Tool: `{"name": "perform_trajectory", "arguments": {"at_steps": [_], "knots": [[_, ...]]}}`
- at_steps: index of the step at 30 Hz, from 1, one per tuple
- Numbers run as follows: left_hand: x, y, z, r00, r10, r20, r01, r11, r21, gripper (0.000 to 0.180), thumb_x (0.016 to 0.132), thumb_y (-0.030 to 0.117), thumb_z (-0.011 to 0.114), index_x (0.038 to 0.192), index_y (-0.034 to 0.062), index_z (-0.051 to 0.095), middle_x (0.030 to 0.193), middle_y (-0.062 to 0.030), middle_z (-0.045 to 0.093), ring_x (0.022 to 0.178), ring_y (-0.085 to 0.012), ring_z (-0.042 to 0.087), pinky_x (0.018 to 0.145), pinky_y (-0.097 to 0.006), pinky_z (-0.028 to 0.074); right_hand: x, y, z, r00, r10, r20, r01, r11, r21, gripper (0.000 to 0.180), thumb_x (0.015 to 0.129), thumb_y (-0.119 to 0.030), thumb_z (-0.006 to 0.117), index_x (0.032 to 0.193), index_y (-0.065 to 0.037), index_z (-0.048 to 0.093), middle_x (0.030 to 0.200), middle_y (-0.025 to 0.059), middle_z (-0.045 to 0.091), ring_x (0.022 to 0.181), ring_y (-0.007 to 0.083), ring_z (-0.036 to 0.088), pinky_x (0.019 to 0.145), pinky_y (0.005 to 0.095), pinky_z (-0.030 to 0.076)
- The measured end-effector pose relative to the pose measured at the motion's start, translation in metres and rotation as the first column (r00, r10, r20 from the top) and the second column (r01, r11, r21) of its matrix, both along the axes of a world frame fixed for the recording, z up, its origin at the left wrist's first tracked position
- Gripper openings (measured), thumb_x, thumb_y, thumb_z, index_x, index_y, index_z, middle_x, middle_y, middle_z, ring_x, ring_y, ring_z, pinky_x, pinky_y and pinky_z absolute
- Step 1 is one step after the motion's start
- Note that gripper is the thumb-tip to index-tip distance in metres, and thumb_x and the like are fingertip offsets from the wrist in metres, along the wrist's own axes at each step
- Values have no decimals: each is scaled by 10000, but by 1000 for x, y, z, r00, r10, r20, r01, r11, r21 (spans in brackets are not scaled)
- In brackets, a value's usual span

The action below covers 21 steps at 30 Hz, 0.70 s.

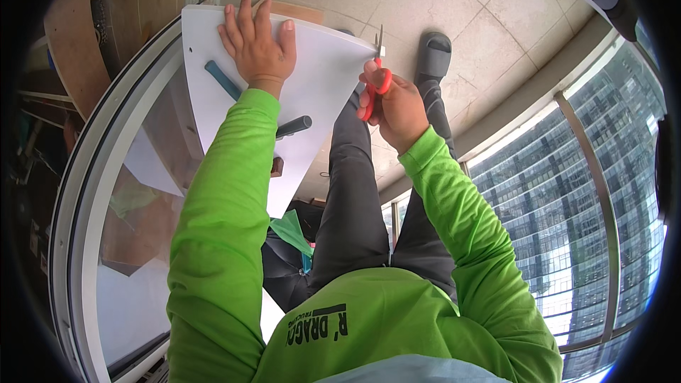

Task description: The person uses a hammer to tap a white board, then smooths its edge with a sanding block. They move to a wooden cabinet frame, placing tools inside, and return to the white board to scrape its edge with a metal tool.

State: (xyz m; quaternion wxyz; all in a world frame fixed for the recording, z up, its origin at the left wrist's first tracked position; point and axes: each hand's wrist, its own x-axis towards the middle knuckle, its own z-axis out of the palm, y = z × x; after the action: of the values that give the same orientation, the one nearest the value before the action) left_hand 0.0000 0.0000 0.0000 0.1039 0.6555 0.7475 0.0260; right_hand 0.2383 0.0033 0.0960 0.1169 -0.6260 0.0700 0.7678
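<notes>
Red-handled scissors (384, 81), blades pointing forward, near right corner of white board (319, 74).

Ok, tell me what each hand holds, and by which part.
The right hand holds scissors by their red handles; the left hand grips nothing, lying spread on the white board.

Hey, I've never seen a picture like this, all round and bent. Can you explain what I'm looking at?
There's no machine here, just a person's two bare hands. A wide fisheye camera on their head looks down, so straight edges curve. The left hand lies spread on a white board. The right hand holds red-handled scissors near the board's edge, blades pointing away from the body. On the board are a teal handle and a dark grey handle, both partly hidden by the left sleeve.
</notes>
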Motion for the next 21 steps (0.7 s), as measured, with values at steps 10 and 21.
{"name": "perform_trajectory", "arguments": {"at_steps": [10, 21], "knots": [[2, -3, 1, 1000, -4, 9, 4, 1000, -1, 521, 968, 461, 503, 1389, 158, 553, 1573, -107, 385, 1511, -387, 196, 1215, -613, 80, 0, -12, 4, 1000, 20, 19, -20, 1000, 8, 361, 972, -359, 692, 955, -2, 639, 662, 50, 617, 547, 132, 604, 471, 241, 421], [1, -1, 2, 1000, -9, -6, 9, 1000, 9, 518, 967, 456, 511, 1384, 151, 556, 1565, -112, 390, 1505, -390, 207, 1210, -616, 98, 18, -9, -42, 962, -103, 254, 22, 952, 304, 411, 928, -83, 676, 1278, 19, 487, 959, 143, 732, 679, 181, 667, 593, 275, 489]]}}
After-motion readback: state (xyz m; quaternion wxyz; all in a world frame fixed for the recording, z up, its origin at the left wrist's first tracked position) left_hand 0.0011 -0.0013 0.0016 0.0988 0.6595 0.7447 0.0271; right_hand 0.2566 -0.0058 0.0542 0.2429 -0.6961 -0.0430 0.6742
